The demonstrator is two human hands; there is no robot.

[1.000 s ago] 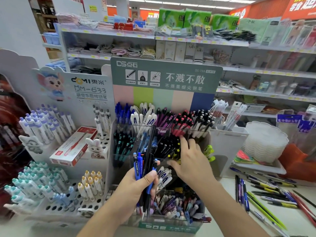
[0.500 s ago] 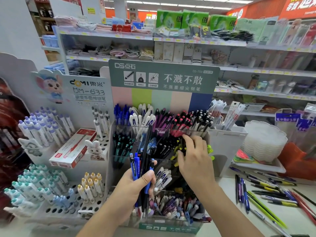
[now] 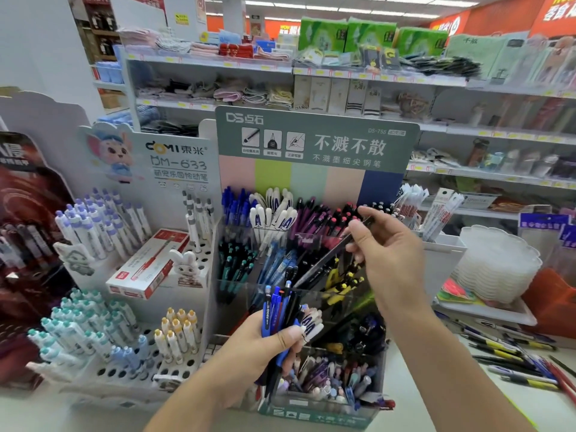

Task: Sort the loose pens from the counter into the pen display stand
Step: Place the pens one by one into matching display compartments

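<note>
A tiered clear pen display stand [image 3: 314, 410] with a green header card stands in the middle, its compartments full of blue, white, purple, black and yellow pens. My left hand [image 3: 265, 344] grips a bundle of blue and black pens [image 3: 279, 310] upright in front of the lower tiers. My right hand [image 3: 386, 254] pinches one long black pen [image 3: 324, 260] that slants down-left over the middle compartments. Several loose pens [image 3: 514, 360] lie on the counter at the right.
A white holed pen rack [image 3: 124, 372] with purple, teal and yellow capped pens and a red-and-white box [image 3: 146, 265] stands at the left. A stack of clear scalloped trays [image 3: 495, 266] sits at the right. Store shelves [image 3: 280, 65] run behind.
My right hand has lifted out of the middle compartments, up and right, now pinching a single black pen. My left hand has kept hold of its bundle, nearly still.
</note>
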